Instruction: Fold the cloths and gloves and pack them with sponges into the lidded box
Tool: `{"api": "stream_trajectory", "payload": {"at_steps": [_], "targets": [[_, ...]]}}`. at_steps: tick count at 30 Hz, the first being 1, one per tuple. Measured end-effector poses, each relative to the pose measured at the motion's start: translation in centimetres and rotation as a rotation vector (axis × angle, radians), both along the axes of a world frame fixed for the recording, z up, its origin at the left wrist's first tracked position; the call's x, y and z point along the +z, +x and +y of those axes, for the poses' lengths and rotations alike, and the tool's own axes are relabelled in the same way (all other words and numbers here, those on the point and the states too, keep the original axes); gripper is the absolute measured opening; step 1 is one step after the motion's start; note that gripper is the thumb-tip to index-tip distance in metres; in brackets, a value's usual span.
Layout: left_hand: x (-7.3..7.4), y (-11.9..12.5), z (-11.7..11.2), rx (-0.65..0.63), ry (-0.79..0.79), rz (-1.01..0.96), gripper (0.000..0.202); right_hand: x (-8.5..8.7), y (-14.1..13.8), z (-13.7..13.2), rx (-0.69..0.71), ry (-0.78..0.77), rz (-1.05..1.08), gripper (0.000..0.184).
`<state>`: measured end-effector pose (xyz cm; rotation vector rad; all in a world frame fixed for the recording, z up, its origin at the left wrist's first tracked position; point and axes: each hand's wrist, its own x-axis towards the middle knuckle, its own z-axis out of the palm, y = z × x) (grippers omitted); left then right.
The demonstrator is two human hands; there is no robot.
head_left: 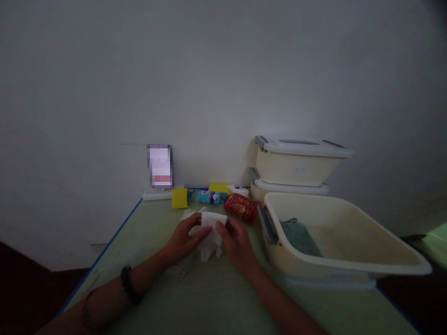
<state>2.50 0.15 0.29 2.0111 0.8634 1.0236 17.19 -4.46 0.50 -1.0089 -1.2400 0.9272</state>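
Both of my hands hold a white cloth (211, 231) over the middle of a green table (216, 298). My left hand (185, 239) grips its left side with fingers curled round it. My right hand (235, 242) pinches the cloth's upper right edge between thumb and fingers. The lower part of the cloth hangs crumpled onto the table between the hands. A dark band sits on my left wrist.
A large open cream tub (349, 260) with a grey-green cloth (300, 237) inside stands at the right. Two lidded cream boxes (300, 163) are stacked behind it. Along the wall lie a red patterned roll (240, 207), a blue bottle (209, 197), yellow sponges (179, 198) and a small stand (159, 167).
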Motion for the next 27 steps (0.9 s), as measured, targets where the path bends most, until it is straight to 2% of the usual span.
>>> {"api": "stream_trajectory", "payload": {"at_steps": [4, 11, 15, 19, 27], "targets": [[0.3, 0.0, 0.4, 0.052, -0.033, 0.05, 0.019, -0.2, -0.1, -0.1, -0.01, 0.022, -0.071, 0.02], [-0.6, 0.4, 1.1, 0.093, -0.055, -0.013, 0.019, -0.8, 0.4, 0.5, -0.119, 0.137, -0.222, 0.022], [-0.8, 0.5, 1.3, 0.1, 0.057, -0.007, 0.015, -1.2, 0.5, 0.8, -0.201, 0.181, -0.272, 0.023], [-0.5, 0.5, 1.3, 0.117, 0.185, 0.006, 0.013, -1.2, 0.6, 0.7, -0.24, 0.187, -0.302, 0.016], [-0.1, 0.3, 0.6, 0.043, 0.018, 0.031, 0.018, -1.1, 0.7, 0.6, -0.214, 0.169, -0.388, 0.011]]}}
